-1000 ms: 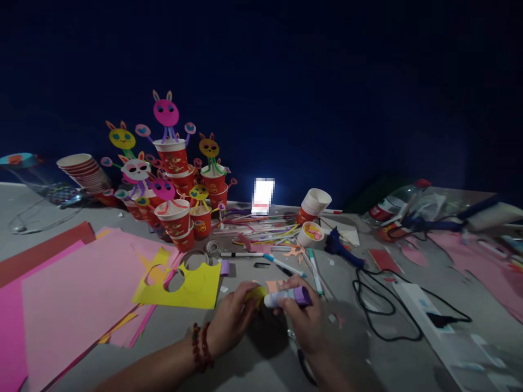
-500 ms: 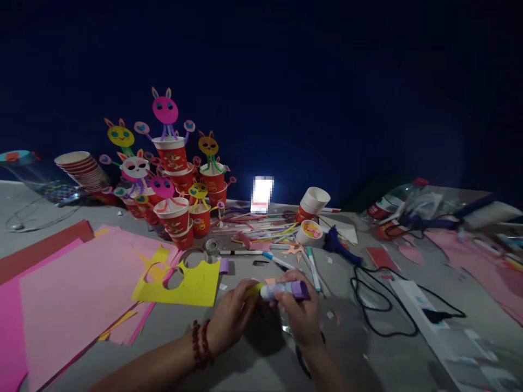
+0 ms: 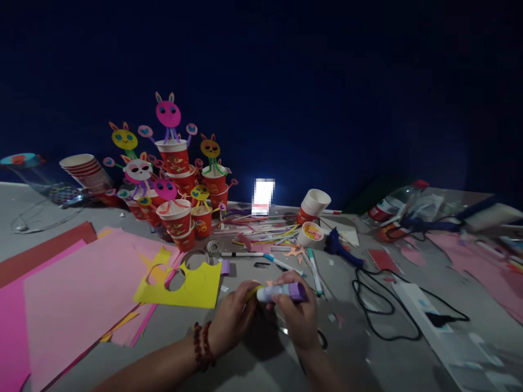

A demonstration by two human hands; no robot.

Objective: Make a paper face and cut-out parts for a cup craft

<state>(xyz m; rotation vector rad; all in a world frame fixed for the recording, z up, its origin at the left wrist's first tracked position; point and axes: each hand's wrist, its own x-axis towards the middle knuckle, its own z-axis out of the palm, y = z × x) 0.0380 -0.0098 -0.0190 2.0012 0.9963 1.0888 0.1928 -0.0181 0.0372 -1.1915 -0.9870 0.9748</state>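
Observation:
My right hand (image 3: 300, 316) is closed around a glue stick (image 3: 280, 293) with a pale body and a purple end. Its white end points left, against a small yellow paper piece (image 3: 252, 293) that my left hand (image 3: 235, 316) pinches; most of that piece is hidden by my fingers. Under my right hand lie scissors (image 3: 322, 338), largely covered. A purple cap (image 3: 225, 267) stands on the table beyond my left hand. Left of it lies a yellow sheet (image 3: 200, 286) with round cut-outs.
Pink sheets (image 3: 77, 294) cover the left side. Red paper cups with paper animal figures (image 3: 168, 114) are stacked behind. Pipe cleaners (image 3: 265, 231), a cup of paper bits (image 3: 311, 234), markers (image 3: 314, 272), a blue glue gun (image 3: 341, 247) with black cord and a power strip (image 3: 420, 316) lie to the right.
The glue stick has shifted slightly left across the yellow piece. Both hands keep their holds. The whole view has moved slightly.

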